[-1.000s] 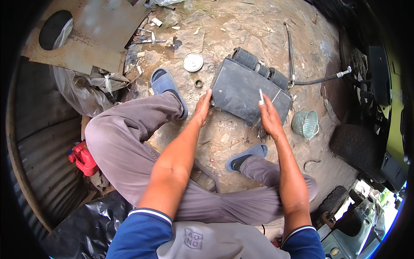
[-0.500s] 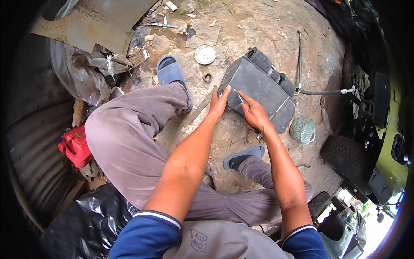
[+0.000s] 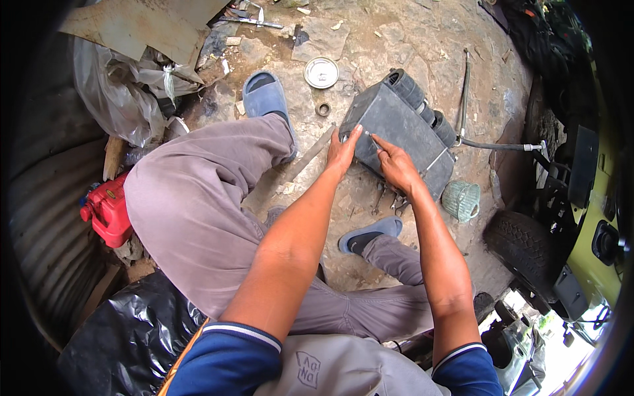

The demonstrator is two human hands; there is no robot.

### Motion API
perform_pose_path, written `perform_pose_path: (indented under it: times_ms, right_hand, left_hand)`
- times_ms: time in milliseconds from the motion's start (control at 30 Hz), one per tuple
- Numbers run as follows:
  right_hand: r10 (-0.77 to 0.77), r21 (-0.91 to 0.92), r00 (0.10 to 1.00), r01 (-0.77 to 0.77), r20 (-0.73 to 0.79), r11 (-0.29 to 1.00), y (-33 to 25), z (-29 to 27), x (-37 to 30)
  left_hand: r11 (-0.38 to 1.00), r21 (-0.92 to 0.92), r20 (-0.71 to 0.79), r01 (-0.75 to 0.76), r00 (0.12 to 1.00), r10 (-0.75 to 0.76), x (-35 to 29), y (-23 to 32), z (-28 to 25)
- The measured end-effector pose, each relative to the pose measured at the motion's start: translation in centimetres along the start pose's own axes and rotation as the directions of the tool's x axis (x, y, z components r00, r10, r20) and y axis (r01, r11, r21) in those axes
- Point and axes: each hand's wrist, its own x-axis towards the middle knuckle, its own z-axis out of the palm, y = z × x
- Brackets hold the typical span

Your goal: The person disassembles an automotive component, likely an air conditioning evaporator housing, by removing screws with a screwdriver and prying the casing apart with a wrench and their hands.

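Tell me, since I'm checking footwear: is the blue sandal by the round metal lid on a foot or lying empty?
On a foot. The blue sandal sits at the end of the grey trouser leg, toe toward the round metal lid.
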Motion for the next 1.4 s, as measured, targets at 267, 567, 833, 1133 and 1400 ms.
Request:
perform_pose_path:
  times_ms: [267, 567, 833, 1133, 1400]
  right_hand:
    - [-0.088, -0.059, 0.996, 0.086, -0.027, 0.995, 0.0, 0.0, 0.1]
    - [-0.103, -0.068, 0.994, 0.100, -0.039, 0.993, 1.0, 0.6, 1.0]
    - [-0.103, -0.116, 0.994, 0.098, -0.036, 0.988, 0.7, 0.3, 1.2]
    - [-0.091, -0.163, 0.996, 0.089, -0.004, 0.983, 0.3, 0.2, 1.7]
    - [0.194, -0.176, 0.975, -0.173, 0.109, 0.969, -4.2, -1.0, 1.4]
  left_hand:
    - [1.000, -0.006, -0.001, -0.002, 1.000, 0.002, 0.2, -0.3, 0.0]
    - [1.000, 0.019, -0.038, 0.000, 0.999, 0.001, -0.6, 0.4, 0.4]
    - [0.999, 0.039, -0.011, 0.000, 1.000, 0.001, -0.6, 0.6, 0.1]
    - [1.000, 0.003, -0.002, -0.007, 1.000, 0.007, 0.0, -0.1, 0.1]
    - [1.000, 0.003, -0.024, 0.000, 1.000, 0.000, -1.4, 1.3, 0.2]
